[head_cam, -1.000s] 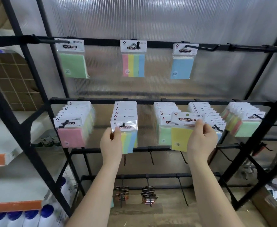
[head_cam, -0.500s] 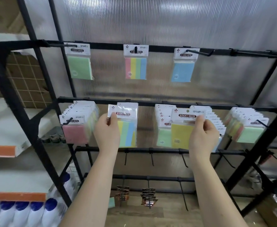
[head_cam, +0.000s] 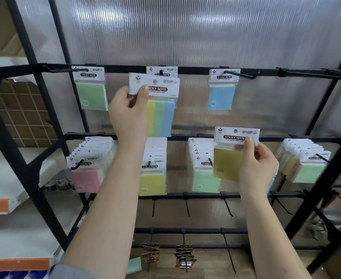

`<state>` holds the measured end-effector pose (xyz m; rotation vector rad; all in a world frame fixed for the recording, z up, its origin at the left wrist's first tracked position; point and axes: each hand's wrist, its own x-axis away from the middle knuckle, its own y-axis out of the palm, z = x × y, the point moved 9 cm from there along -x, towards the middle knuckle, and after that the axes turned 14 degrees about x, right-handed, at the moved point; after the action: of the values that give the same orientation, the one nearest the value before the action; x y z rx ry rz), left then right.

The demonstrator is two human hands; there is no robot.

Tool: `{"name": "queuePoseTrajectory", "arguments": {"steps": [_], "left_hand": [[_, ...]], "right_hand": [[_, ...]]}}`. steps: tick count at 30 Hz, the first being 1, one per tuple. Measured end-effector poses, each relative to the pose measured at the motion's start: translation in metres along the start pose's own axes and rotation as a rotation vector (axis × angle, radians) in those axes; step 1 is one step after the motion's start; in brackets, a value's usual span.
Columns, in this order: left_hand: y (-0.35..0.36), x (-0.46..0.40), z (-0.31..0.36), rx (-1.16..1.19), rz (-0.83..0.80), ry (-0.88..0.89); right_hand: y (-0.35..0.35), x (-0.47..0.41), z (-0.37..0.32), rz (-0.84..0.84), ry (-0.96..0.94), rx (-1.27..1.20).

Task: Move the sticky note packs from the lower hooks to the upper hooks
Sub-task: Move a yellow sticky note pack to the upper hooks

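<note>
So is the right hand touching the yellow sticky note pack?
Touching: the head view shows the right hand pinching the yellow pack at its header card.

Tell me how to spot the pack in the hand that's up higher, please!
Find the top black bar of the rack, with three packs hanging. Just below its middle hook, the left hand pinches the striped pack by its white header. Unlike the plain yellow pack in the right hand, it shows yellow, green and blue stripes.

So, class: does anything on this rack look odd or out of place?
One thing: a small green pack lies below the rack, off any hook. The striped pack and yellow pack are off their hooks only because hands hold them.
</note>
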<state>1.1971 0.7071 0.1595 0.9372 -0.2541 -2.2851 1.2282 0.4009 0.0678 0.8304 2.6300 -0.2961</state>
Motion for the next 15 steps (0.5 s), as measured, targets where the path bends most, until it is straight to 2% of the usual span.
{"name": "queuePoseTrajectory", "arguments": {"steps": [8,15], "left_hand": [[0.020,-0.016,-0.005,0.005,-0.016,0.016],[0.020,-0.024,-0.004,0.052,0.049,0.062]], "right_hand": [[0.007,-0.007,0.006,0.000,0.006,0.012],[0.011,-0.011,0.008,0.009,0.002,0.026]]}}
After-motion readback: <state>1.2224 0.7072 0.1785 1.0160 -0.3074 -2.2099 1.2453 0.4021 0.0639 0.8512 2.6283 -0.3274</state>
